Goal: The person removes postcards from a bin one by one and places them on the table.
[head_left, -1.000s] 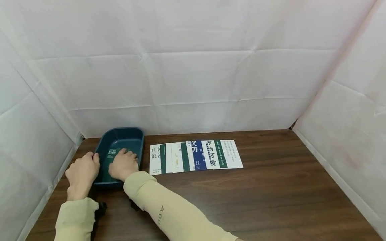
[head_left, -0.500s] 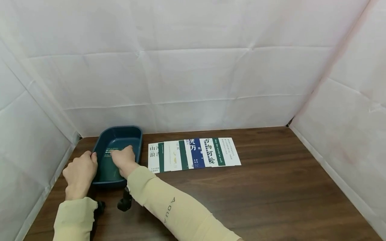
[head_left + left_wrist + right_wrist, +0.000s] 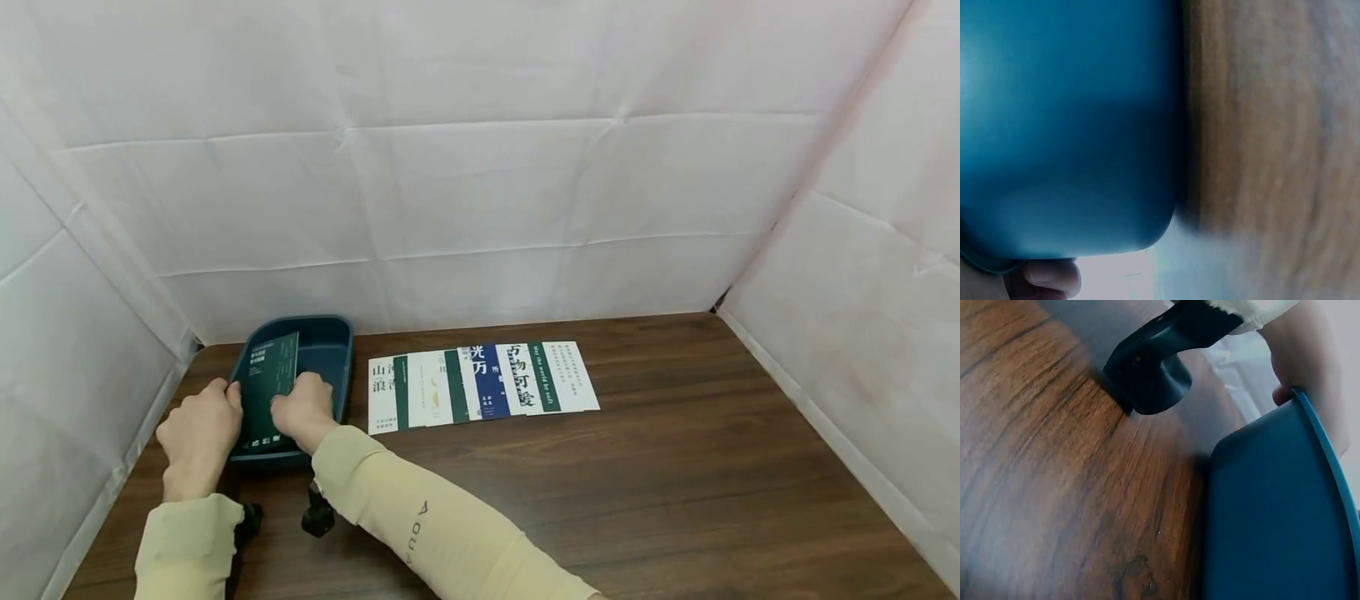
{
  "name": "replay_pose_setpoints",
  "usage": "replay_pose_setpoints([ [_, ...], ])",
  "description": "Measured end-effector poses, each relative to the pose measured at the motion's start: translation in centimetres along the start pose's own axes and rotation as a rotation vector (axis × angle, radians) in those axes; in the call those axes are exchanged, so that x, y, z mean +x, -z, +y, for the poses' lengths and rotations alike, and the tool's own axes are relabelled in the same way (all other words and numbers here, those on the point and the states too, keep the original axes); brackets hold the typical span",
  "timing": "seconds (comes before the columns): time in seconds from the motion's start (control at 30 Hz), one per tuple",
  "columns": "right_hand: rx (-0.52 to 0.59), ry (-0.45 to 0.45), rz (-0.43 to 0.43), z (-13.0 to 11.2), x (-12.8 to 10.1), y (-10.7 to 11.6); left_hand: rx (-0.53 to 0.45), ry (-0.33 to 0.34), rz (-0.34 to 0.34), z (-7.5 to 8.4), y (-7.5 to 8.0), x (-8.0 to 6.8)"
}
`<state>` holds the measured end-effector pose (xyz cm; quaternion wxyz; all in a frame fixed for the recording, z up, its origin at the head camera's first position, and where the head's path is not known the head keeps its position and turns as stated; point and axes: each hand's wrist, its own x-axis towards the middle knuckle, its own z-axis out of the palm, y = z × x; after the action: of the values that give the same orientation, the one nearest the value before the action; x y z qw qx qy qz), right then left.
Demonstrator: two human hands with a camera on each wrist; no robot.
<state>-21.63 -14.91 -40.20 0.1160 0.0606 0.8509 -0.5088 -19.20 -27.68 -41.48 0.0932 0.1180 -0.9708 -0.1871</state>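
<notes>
A dark blue tray (image 3: 330, 342) stands at the left of the wooden table. My left hand (image 3: 198, 427) grips its left rim; a fingertip (image 3: 1054, 275) shows below the tray's outer wall (image 3: 1072, 137) in the left wrist view. Inside the tray, a dark green card (image 3: 272, 375) with pale printed characters stands tilted, its right edge raised. My right hand (image 3: 306, 410) pinches the card's right edge, its fingertips partly hidden behind the hand. The right wrist view holds the tray's side (image 3: 1272, 506) and my left hand (image 3: 1313, 369) at the rim.
Right of the tray, several overlapping printed cards (image 3: 483, 383) lie fanned in a row, white, green and blue. White cloth walls (image 3: 480, 192) close off the back and both sides. Black wrist camera mounts (image 3: 318, 512) hang under the cuffs.
The dark green card, flat in the tray before, is now lifted and tilted at its right edge by my right hand. My left hand keeps its grip on the rim.
</notes>
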Motion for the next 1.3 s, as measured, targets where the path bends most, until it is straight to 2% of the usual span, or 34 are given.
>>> replay_pose_setpoints([
  [0.23,-0.034,0.092,0.061,0.1,0.4,0.1,0.001,0.01,-0.005,0.1,0.1,-0.1],
  [0.37,-0.122,0.153,0.102,0.2,0.6,0.3,0.001,0.007,-0.005,0.1,0.0,-0.2],
  [0.5,-0.275,0.321,0.169,0.3,0.8,0.6,-0.004,-0.005,0.011,0.2,-0.1,-0.2],
  [0.63,-0.313,0.477,0.243,0.6,1.1,0.9,-0.008,-0.011,0.018,0.3,0.0,-0.1],
  [0.77,-0.274,0.567,0.28,0.6,1.2,1.2,-0.004,-0.004,0.016,0.3,0.0,-0.1],
  [0.83,-0.241,0.599,0.273,0.6,1.0,1.5,-0.002,0.002,0.016,0.3,0.0,-0.2],
  [1.03,-0.04,0.656,0.226,0.1,0.2,2.2,0.0,0.005,0.01,0.2,0.0,-0.1],
  [1.2,0.079,0.669,0.268,-0.6,-0.6,3.3,-0.001,0.004,0.02,-0.1,-0.1,0.2],
  [1.3,0.183,0.637,0.28,-0.9,-1.0,4.5,0.001,0.001,0.021,-0.1,-0.1,0.2],
])
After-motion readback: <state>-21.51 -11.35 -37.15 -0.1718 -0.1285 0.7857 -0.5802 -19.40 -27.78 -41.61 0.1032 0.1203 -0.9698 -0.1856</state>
